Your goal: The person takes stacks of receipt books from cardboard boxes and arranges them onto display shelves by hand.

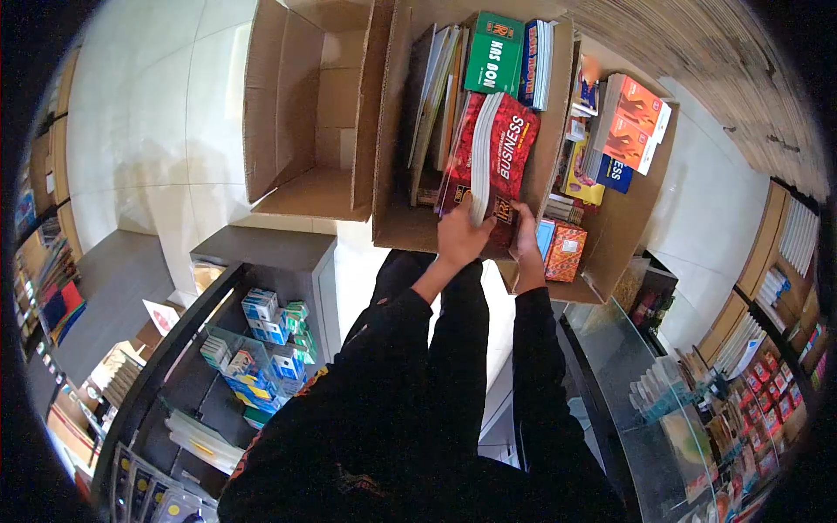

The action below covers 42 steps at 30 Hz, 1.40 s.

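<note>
Both my hands are on a bundle of red "BUSINESS" books (pixel 514 144), with white page edges showing along its middle. My left hand (pixel 464 234) is closed around the near left end of the bundle. At the near right corner, my right hand (pixel 527 234) grips it with the fingers partly hidden. The bundle is inside or just over an open cardboard box (pixel 399 228); its contact with the bottom is hidden. Beyond it in the box are a green "KAS BON" pad (pixel 495 54) and blue-covered books (pixel 537 65). Thin books (pixel 436 87) stand upright along the left side.
An open cardboard box (pixel 301 205) stands to the left. Another box (pixel 645 213) on the right holds orange packs (pixel 632 122) and a red patterned pack (pixel 565 253). Glass display cases hold small blue-white boxes (pixel 261 305) at left and goods at right (pixel 663 388).
</note>
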Tool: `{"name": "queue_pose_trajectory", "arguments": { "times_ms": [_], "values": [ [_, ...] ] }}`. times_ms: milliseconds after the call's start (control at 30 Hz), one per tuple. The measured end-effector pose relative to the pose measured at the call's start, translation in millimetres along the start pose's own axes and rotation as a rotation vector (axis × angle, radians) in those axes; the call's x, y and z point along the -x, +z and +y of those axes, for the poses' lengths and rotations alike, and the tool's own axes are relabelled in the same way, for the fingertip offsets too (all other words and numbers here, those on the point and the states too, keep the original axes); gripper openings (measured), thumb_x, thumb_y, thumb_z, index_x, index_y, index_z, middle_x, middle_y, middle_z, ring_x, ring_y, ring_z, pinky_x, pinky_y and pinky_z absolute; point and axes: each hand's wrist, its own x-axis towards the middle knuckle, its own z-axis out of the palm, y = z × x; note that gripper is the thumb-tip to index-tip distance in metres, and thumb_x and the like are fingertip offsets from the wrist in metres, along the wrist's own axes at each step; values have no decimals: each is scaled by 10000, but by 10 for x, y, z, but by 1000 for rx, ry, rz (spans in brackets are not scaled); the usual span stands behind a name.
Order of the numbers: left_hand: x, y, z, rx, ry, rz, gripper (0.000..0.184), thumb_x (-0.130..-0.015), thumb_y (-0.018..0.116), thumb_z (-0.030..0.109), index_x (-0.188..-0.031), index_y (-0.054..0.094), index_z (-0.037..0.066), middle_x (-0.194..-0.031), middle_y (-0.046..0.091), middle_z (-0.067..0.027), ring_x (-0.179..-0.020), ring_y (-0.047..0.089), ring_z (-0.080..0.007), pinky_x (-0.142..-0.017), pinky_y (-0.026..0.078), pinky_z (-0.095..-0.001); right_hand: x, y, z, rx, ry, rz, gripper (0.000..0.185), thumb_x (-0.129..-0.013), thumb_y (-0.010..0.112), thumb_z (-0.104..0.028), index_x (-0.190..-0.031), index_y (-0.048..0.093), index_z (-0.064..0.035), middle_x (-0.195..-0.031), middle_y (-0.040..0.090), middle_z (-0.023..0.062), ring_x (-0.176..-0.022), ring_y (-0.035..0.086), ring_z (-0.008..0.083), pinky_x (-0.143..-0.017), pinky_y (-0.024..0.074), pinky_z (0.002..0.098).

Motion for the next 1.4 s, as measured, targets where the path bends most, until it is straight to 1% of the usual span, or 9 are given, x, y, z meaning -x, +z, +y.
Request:
{"name": "queue_pose_trajectory", "arguments": {
  "times_ms": [233, 533, 700, 800, 933, 1067, 1167, 1200, 1400],
  "values": [
    [358, -583, 44, 219, 218, -235, 546, -768, 750, 255, -1255, 585, 71, -980, 679, -230, -945, 661, -387, -815, 521, -422, 241, 427, -338, -328, -96, -201, 674, -915, 525, -579, -1329, 510, -47, -1212, 629, 129, -1086, 624, 276, -931, 512, 437],
    [1993, -1031, 662, 167, 47, -328, 661, -762, 767, 259, -1283, 450, 4, -1037, 660, -272, -954, 667, -403, -814, 529, -431, 1861, 451, -344, -421, 20, -208, 385, -930, 614, -304, -1214, 584, -45, -1000, 708, 99, -804, 699, 233, -724, 590, 371],
    [2261, -1198, 1162, 208, 294, -680, 832, -828, 722, 334, -1397, 207, 13, -1157, 602, -282, -1086, 608, -435, -924, 471, -460, 3134, 265, -370, -427, -395, -124, 498, -925, 631, -178, -1351, 422, -29, -1195, 626, 115, -1010, 661, 224, -853, 568, 381],
    [2492, -1213, 1532, 264, 568, -779, 776, -839, 697, 302, -1395, 245, 6, -1210, 585, -235, -1154, 584, -365, -985, 431, -425, 4040, 343, -420, -504, -631, -113, 637, -930, 638, -241, -1431, 304, -33, -1287, 560, 135, -1121, 604, 219, -918, 534, 390],
    [2848, -1182, 1969, 193, 648, -1033, 742, -869, 650, 227, -1435, 229, -4, -1251, 558, -180, -1167, 558, -274, -999, 414, -383, 5155, 386, -156, -489, -981, 109, 610, -969, 524, -450, -1394, 393, -32, -1310, 554, 112, -1141, 586, 210, -967, 496, 383],
    [3208, -1014, 2422, 152, 606, -1443, 737, -888, 629, 177, -1468, 208, 6, -1400, 429, -143, -1302, 401, -203, -1093, 306, -351, 5917, 407, 233, -595, -1226, 358, 658, -937, 590, -446, -1399, 305, -74, -1320, 511, 124, -1160, 558, 222, -961, 492, 382],
    [3629, -719, 2235, 74, 338, -1682, 701, -896, 629, 130, -1469, 239, 20, -1396, 433, -122, -1318, 380, -205, -1112, 279, -346, 6242, 224, 1026, -722, -1211, 649, 774, -891, 689, -291, -1470, 206, -117, -1311, 514, 160, -1117, 593, 246, -902, 534, 403],
    [2963, -905, 2562, 40, 420, -1759, 670, -898, 623, 114, -1459, 269, 18, -1385, 445, -117, -1301, 403, -208, -1102, 300, -346, 5794, 691, 561, -623, -1192, 961, 766, -863, 717, -224, -1446, 234, -108, -1273, 534, 155, -1111, 591, 230, -876, 540, 384],
    [2532, -426, 3239, -330, 628, -2128, 862, -835, 672, 314, -1500, 215, 9, -1434, 417, -148, -1332, 412, -250, -1107, 318, -375, 5505, 965, 498, -1267, -1676, 895, 631, -883, 673, -115, -1355, 259, -64, -1216, 516, 122, -1079, 582, 182, -883, 538, 361]
  ]
}}
